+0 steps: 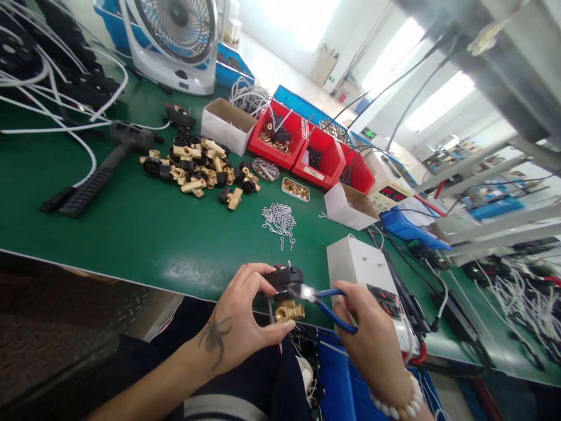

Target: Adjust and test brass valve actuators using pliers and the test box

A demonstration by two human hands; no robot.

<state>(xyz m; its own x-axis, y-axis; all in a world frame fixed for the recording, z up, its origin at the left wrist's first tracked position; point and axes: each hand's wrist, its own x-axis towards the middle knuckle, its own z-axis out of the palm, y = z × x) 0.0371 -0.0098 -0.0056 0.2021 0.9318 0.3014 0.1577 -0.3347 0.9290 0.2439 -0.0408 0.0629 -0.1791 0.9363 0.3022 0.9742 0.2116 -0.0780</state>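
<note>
My left hand grips a small valve with a black top and a brass fitting at its bottom, held just off the near edge of the green table. My right hand holds blue-handled pliers whose metal jaws touch the black top of the valve from the right. A pile of several similar brass and black valve parts lies further back on the table. A heap of small wire clips lies between that pile and my hands.
A white control box with red switches sits right of my hands. Red bins, white cardboard boxes, a black mallet, a white fan and white cables stand further back. A blue crate is below my hands.
</note>
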